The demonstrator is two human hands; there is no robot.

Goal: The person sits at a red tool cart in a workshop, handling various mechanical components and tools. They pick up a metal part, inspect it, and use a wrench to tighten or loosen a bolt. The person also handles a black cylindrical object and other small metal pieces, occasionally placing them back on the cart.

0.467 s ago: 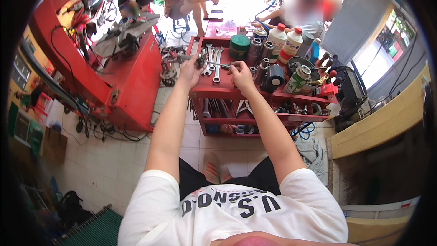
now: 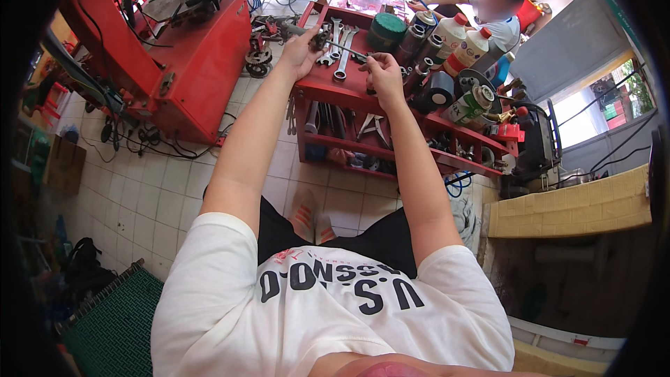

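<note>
Two hands, the left hand [image 2: 301, 49] and the right hand [image 2: 382, 75], are raised over one red tool cart [image 2: 328, 89]; together they hold one thin metal rod [image 2: 347, 50]. On the cart's top tray lie at least three wrenches [image 2: 343, 63]; the exact number cannot be told. One round green tin [image 2: 388, 30] stands at the tray's far edge. Two white plastic bottles [image 2: 469, 49] with red caps stand beside it, with one green-labelled spray can [image 2: 469, 106] lying near them. One large red machine [image 2: 183, 63] stands to the left. One person in a white shirt [image 2: 504, 28] sits beyond the cart. One green mat [image 2: 115, 321] lies on the tiled floor.
</note>
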